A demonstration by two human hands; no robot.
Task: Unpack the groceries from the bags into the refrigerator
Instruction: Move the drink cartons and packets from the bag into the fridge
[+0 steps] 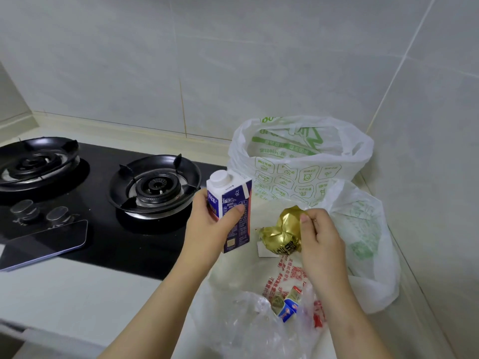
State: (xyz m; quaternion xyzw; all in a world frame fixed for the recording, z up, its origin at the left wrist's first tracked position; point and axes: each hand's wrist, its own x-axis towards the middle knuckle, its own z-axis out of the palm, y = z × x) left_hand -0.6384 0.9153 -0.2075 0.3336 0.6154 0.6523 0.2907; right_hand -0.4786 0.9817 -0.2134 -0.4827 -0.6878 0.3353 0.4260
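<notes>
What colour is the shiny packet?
The packet is gold with black print, in the head view.

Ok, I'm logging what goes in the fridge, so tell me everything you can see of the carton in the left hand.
The carton is a rectangular paperboard drink pack: white sloped top with a round white cap, dark purple sides with white print, an orange-pink edge. Cap on, nearly upright. It is between the gas hob and a green-printed bag. The left hand grips it, thumb across the front, fingers round the far side.
</notes>
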